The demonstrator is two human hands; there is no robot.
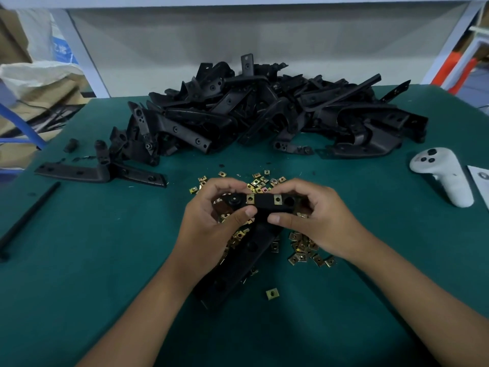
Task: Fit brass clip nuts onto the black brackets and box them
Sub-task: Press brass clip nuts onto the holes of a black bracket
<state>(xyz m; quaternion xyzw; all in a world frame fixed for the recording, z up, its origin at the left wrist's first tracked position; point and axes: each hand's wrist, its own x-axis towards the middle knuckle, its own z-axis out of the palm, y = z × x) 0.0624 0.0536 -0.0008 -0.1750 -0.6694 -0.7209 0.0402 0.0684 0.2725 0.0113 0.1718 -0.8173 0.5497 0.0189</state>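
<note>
Left hand [211, 207] and right hand [312, 210] both pinched long black plastic bracket [264, 205] above green bench [79, 260], over scattered brass clip nuts [301, 247]. Two nuts already sat on top bar. Fitting step looked near done; next likely boxing, though no box visible.

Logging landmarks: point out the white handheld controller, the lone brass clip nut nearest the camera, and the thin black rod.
White handheld controller [447, 176]: head view, body.
Lone brass clip nut [272, 293]: head view, centre.
Thin black rod [29, 215]: head view, mid-shaft.
</note>
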